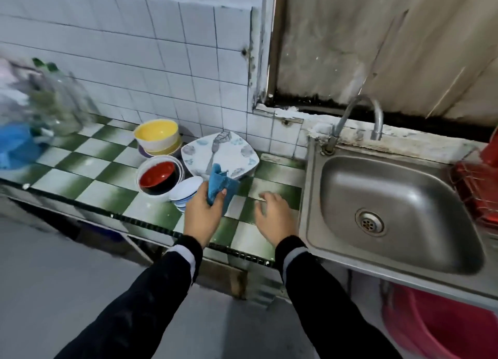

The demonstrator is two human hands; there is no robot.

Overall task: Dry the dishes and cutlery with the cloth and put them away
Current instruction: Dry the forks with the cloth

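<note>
**Blue cloth being held beside the stacked dishes**

A blue cloth (219, 184) is being gripped by the left hand (203, 213), with the fingers curled round its bunched lower part, while its upper end is standing up against the near edge of the patterned plate (234, 153). The right hand (273, 218) is being held open just beside it, fingers loosely spread over the green-and-white checked surface (89, 170); whether the fingertips are touching the tiles cannot be told.

A fork (214, 149) is lying on the plate, its tines pointing toward the tiled wall. To the left of the plate, a yellow bowl (156, 133) is being carried on top of a small stack near the wall. Nearer the edge, a red bowl (159, 176) is sitting inside a white one, and a blue-rimmed bowl (186, 191) is leaning just beside the left hand.

To the right, a steel sink (390, 210) is being overhung by a curved tap (361, 116), and a red wire basket (477, 180) is standing at its far side. A pink tub (436, 326) is showing below the sink. At the far left, glass jars (62, 102) are appearing blurred.
</note>
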